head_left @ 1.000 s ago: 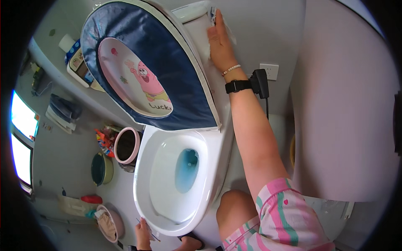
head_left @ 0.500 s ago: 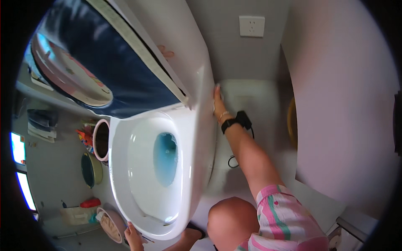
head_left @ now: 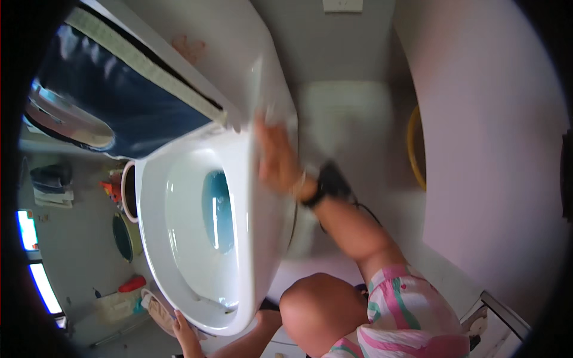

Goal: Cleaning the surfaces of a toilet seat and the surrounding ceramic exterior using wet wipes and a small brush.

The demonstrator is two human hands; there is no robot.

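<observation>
- Toilet (head_left: 259, 250) — white, blue water (head_left: 222, 209) in its bowl — stands beside the fingers of our right hand (head_left: 280, 164), mostly to their left.
- Those fingers blur, loosely extended; we cannot tell whether they hold anything.
- Our left hand (head_left: 186, 334) has partly curled fingers by the front rim (head_left: 222, 326), their hold unclear.
- Padded blue lid (head_left: 143, 101) leans left of our right fingers.

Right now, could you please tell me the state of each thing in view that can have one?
Padded seat: raised
Toilet bowl: uncovered
Water: blue, inside the bowl
Pink bin: open-topped, partly hidden
Green tub: open-topped
Black wristband: fastened around the right wrist
Right hand: blurred, grip unclear
Left hand: near the bowl's front rim, grip unclear
Wall socket: partly cut off, no plug visible
</observation>
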